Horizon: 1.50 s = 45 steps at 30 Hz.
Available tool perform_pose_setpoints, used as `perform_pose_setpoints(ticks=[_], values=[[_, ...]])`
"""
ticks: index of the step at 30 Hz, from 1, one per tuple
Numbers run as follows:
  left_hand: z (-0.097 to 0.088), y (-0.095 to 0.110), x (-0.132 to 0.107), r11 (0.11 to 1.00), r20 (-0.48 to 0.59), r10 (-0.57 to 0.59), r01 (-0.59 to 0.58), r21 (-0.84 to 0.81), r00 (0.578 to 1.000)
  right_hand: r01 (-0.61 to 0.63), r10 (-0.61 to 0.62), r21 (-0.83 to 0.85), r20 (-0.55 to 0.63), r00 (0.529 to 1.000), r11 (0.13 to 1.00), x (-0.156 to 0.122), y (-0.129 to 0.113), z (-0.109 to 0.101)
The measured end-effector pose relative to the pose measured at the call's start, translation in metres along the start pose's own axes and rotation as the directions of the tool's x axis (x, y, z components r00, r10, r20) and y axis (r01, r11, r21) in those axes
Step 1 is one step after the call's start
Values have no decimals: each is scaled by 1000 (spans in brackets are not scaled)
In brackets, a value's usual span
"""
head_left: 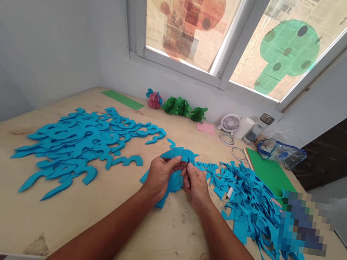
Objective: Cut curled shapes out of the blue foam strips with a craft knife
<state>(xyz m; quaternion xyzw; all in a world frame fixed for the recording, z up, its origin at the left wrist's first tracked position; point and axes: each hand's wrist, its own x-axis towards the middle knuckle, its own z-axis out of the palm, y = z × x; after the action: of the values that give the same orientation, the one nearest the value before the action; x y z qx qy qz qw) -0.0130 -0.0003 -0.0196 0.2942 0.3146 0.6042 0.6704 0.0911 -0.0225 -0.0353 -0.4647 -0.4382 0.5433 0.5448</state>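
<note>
A blue paper piece (174, 153) with curved edges is held up over the middle of the table. My left hand (160, 176) is closed on its near side, thumb on top. At its right end, the fingers of my right hand (197, 185) are pinched together; a small dark spot shows at those fingertips, too small to name. More blue paper (174, 185) lies beneath and between my hands, partly hidden by them. To the left spreads a heap of wavy blue cutouts (85, 132). Blue paper scraps (243, 188) are piled to the right, with a white marker (229, 193) among them.
Along the wall stand a pink paper figure (155, 100), green paper figures (177, 106), a small fan (230, 123), a white cylinder (244, 127) and a bottle (258, 129). A clear pouch (281, 152) and green sheets (277, 174) lie at right; a green strip (123, 99) lies back left.
</note>
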Motion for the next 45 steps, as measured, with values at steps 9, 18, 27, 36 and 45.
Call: perform_pose_setpoints(ticks=[9, 18, 27, 36, 45], values=[[-5, -3, 4, 993, -19, 47, -45, 107, 999, -48, 48, 25, 10, 999, 999, 2, 2, 0], [-8, -2, 7, 979, -9, 56, -53, 195, 998, -53, 53, -2, 41, 998, 999, 4, 1, -4], [-9, 2, 9, 974, -7, 54, -51, 221, 999, -49, 49, -12, 22, 999, 999, 4, 2, -1], [-11, 4, 10, 949, 48, 63, -75, 306, 997, -35, 37, -38, 50, 998, 999, 2, -3, -7], [-11, 3, 9, 964, 20, 49, -53, 262, 999, -64, 65, -21, 69, 995, 998, 2, -3, -8]])
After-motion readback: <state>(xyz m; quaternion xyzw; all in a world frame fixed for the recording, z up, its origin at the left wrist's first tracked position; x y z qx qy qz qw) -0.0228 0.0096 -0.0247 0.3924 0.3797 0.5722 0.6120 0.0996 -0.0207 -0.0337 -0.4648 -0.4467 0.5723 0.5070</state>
